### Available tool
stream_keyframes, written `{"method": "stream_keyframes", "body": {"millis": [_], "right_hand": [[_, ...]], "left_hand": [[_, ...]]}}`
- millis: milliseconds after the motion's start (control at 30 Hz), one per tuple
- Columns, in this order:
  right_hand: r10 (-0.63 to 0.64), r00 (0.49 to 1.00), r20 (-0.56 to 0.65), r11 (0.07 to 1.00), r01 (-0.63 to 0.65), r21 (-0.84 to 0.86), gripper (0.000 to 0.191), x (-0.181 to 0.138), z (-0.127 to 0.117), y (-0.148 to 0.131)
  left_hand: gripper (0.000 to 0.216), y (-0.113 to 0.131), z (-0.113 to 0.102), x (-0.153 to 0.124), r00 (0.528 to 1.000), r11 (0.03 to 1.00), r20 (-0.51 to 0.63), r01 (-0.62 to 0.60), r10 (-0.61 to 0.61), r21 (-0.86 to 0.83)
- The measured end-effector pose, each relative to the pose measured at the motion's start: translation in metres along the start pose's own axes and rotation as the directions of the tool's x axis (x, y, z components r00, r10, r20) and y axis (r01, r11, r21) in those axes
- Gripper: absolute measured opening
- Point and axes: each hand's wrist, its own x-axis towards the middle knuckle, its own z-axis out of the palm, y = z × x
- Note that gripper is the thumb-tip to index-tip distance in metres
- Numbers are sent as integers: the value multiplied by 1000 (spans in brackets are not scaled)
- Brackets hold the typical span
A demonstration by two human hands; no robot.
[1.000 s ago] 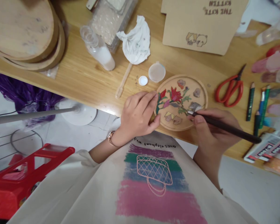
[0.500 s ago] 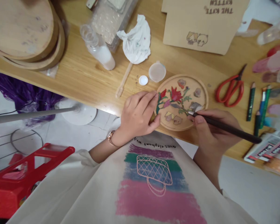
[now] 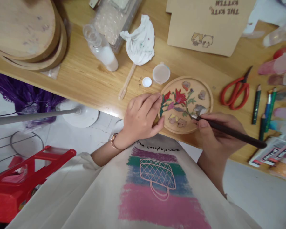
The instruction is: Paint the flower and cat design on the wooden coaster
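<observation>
A round wooden plate (image 3: 206,95) with a raised rim lies near the table's front edge. Red flowers, green leaves and small animal figures decorate its face. My left hand (image 3: 143,114) steadies the plate's left rim, its fingers above and the thumb on the near side. In my right hand (image 3: 214,130) is a paintbrush (image 3: 233,130) with a long dark handle, pinched near its silvery ferrule. The brush's tip rests at the lower right of the painted design, beside a grey-and-white animal figure. My fingertips partly cover the plate's lower right edge.
Behind the plate are a small cup (image 3: 161,73), a white cap (image 3: 147,82), a dropper (image 3: 127,81), crumpled tissue (image 3: 141,41) and a bottle (image 3: 102,51). Red-handled scissors (image 3: 235,92) and pencils (image 3: 256,105) lie right. Stacked wooden rounds (image 3: 23,31) stand left.
The brush tip has shifted slightly left and down, off the grey-and-white figure. My left hand stays on the plate's rim.
</observation>
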Motion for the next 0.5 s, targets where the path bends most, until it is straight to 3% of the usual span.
{"method": "stream_keyframes", "body": {"millis": [267,500], "right_hand": [[-19,999,28,1000,19,-12,22,0,-1,0],[55,998,-12,998,-56,-17,16,-2,-2,3]], "left_hand": [[47,0,0,1,1000,1000,4,-3,3,1],[49,-1,0,-1,1000,1000,19,-2,3,-4]]}}
